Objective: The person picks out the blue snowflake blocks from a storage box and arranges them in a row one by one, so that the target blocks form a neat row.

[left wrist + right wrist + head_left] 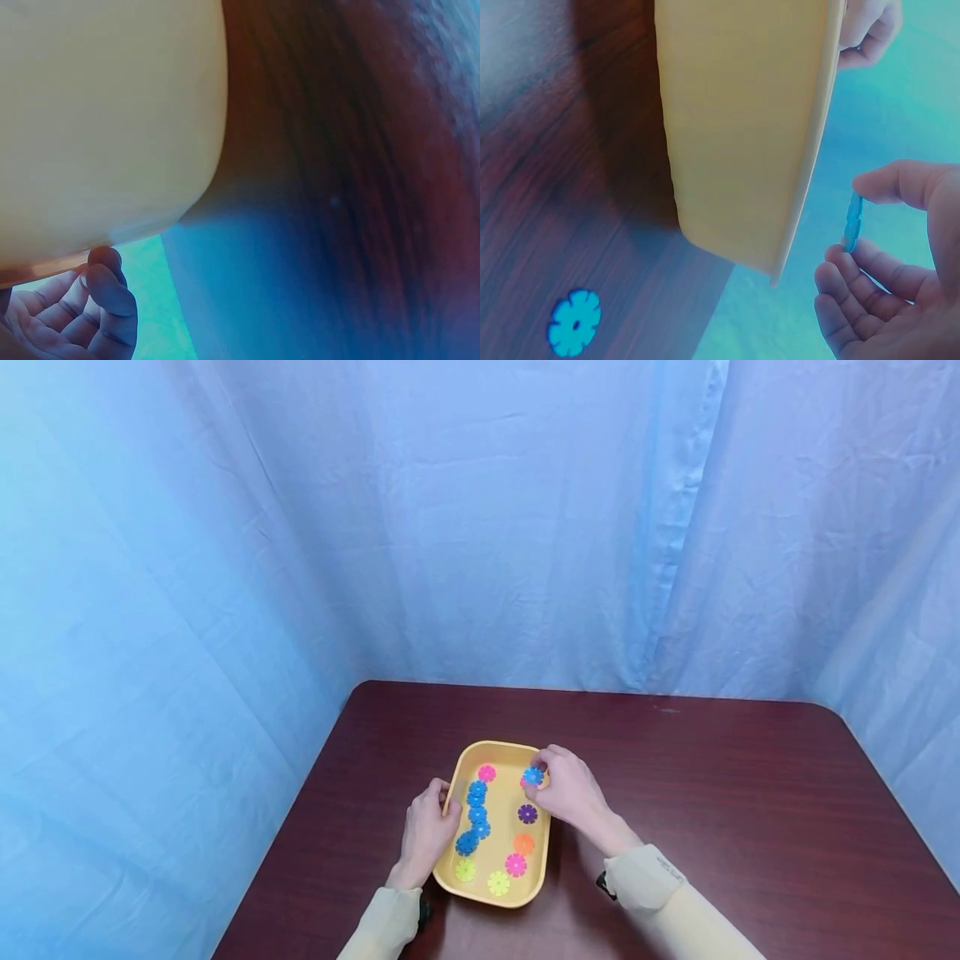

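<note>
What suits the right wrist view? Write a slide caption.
Right hand pinches a blue disc near the yellow tray, another disc on the table.

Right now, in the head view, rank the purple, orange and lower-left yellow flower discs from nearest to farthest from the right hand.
From the right hand:
1. Purple disc: right side of the tray.
2. Orange disc: same side, below purple.
3. Yellow disc: lower left corner.

Both arms [663, 893] extend forward; left grip [427, 833] clasps with curled fingers [112, 300], right grip [573, 790] pinches, thumb [896, 183] opposing fingertips [840, 261].
</note>
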`<state>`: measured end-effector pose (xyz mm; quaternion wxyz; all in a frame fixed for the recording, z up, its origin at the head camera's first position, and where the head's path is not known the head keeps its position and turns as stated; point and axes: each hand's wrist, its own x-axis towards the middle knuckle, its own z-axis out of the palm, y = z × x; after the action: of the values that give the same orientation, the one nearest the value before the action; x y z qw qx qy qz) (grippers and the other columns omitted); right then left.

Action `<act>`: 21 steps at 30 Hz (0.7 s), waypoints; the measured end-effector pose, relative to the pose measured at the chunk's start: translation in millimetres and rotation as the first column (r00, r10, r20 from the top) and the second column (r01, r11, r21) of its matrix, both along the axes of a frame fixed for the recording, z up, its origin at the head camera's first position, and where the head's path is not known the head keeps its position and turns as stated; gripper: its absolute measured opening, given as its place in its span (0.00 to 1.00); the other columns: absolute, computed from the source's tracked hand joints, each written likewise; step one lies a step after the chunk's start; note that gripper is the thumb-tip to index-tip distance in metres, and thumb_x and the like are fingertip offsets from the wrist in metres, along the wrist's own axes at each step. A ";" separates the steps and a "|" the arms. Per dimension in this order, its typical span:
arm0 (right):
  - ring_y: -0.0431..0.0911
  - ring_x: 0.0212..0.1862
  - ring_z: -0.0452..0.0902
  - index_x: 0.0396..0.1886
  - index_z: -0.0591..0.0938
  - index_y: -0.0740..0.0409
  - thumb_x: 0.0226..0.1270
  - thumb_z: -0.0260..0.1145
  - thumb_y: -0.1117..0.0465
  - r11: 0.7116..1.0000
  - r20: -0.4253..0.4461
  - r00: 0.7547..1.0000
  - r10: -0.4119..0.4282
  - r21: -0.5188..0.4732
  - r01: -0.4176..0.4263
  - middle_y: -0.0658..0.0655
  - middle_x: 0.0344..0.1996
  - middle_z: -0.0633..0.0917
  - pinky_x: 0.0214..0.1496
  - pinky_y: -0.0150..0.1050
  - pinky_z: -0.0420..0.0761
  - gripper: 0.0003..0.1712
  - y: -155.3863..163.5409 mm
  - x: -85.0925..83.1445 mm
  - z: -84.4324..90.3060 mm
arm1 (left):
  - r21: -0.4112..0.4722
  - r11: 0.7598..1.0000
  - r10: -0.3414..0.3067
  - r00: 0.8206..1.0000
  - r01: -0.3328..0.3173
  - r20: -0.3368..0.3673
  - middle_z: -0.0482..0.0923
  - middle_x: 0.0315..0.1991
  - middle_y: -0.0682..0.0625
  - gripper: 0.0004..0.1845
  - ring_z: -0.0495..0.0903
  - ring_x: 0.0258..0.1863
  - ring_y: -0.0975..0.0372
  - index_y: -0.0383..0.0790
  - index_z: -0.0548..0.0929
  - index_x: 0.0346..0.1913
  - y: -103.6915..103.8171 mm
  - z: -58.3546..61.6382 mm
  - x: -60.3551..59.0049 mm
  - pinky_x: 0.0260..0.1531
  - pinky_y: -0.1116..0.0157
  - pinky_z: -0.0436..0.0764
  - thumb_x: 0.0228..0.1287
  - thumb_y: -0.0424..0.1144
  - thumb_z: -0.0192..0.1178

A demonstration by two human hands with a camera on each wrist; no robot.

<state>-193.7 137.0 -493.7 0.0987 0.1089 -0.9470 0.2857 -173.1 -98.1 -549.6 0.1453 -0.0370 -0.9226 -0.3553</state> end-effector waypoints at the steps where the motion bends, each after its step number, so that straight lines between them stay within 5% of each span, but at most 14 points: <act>1: 0.40 0.29 0.69 0.33 0.80 0.54 0.36 0.74 0.52 1.000 0.003 1.000 -0.003 -0.003 0.003 0.47 0.27 0.75 0.32 0.35 0.74 0.21 1.6 0.6 0.5 | -0.004 1.000 0.004 1.000 -0.004 -0.001 0.72 0.22 0.58 0.07 0.70 0.17 0.67 0.43 0.77 0.36 0.0 -0.4 -0.3 0.19 0.70 0.71 0.53 0.37 0.57; 21: 0.43 0.29 0.72 0.33 0.79 0.54 0.40 0.73 0.54 0.997 -0.006 0.999 -0.035 -0.069 0.035 0.48 0.29 0.75 0.33 0.38 0.75 0.19 37.8 9.9 2.6 | 0.000 1.000 0.010 1.000 -0.010 0.015 0.72 0.22 0.57 0.07 0.70 0.17 0.67 0.43 0.77 0.36 0.3 1.0 -0.1 0.19 0.69 0.70 0.52 0.37 0.57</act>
<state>-183.8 174.7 -491.1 0.1107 0.0898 -0.9379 0.3162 -173.2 -97.8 -548.7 0.1402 -0.0297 -0.9238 -0.3550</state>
